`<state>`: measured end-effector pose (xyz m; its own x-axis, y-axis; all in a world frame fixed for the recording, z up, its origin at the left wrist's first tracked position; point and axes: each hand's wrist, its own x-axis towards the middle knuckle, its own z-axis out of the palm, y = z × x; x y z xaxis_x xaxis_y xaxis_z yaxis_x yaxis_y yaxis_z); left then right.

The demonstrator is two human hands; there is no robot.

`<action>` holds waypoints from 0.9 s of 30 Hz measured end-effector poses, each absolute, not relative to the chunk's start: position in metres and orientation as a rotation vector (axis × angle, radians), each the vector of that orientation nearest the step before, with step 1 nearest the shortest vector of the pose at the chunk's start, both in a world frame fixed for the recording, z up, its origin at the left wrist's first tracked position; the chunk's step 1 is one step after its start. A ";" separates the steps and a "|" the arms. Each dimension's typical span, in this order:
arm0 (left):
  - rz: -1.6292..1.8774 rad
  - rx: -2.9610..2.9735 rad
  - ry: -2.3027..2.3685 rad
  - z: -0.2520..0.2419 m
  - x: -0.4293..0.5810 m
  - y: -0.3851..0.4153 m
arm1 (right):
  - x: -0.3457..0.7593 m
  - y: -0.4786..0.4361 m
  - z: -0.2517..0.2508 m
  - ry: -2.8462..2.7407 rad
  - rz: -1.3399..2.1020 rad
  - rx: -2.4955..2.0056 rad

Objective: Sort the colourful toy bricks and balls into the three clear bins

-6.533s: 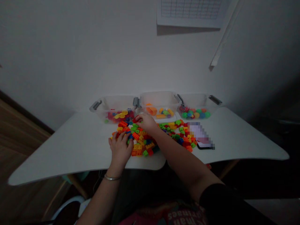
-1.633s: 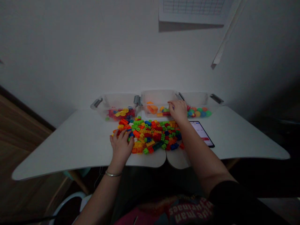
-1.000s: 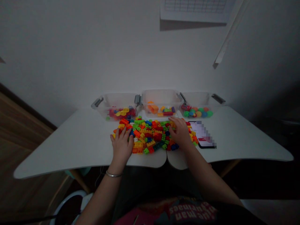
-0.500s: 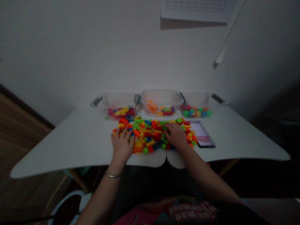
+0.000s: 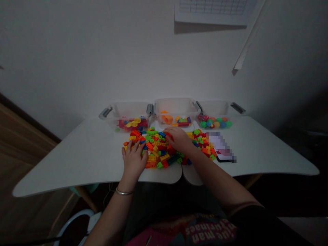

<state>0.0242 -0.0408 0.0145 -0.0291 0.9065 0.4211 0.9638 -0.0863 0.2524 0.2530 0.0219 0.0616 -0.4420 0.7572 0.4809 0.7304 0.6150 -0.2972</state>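
Observation:
A spread pile of toy building bricks (image 5: 164, 159) in red, orange, yellow, green and blue lies at the middle of the table. My left hand (image 5: 134, 159) rests on the pile's left edge, open, with its fingers spread. Over the upper middle of the bricks reaches my right hand (image 5: 178, 140), its fingers stretched to the left and the thumb apart from them. I make out nothing held in it. Part of the pile is hidden beneath both hands.
Along the wall stand three clear bins: the left bin (image 5: 120, 111) and middle bin (image 5: 176, 106) hold assorted plastic pieces, the right bin (image 5: 216, 107) colored balls. A phone (image 5: 221, 147) lies right of the pile on the white table (image 5: 266, 153), whose front edge has a notch.
My right hand has moved left across the pile, uncovering bricks on the right side. My left hand has stayed nearly where it was.

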 end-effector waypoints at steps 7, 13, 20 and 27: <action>-0.735 -2.112 -2.041 0.015 0.023 -0.040 | 0.211 0.041 0.061 -2.429 0.180 -1.248; -0.745 -2.109 -2.026 0.013 0.023 -0.040 | 0.198 0.050 0.053 -2.367 0.187 -1.428; -0.750 -2.109 -2.035 0.015 0.024 -0.040 | 0.194 0.060 0.050 -2.382 0.106 -1.538; -0.750 -2.107 -2.035 0.014 0.025 -0.039 | 0.199 0.066 0.050 -2.279 0.183 -1.548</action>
<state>0.0247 -0.0393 0.0141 -0.0254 0.9057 0.4232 0.9637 -0.0904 0.2512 0.1994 0.0662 0.0505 -0.3223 0.9171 0.2347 0.8680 0.3853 -0.3133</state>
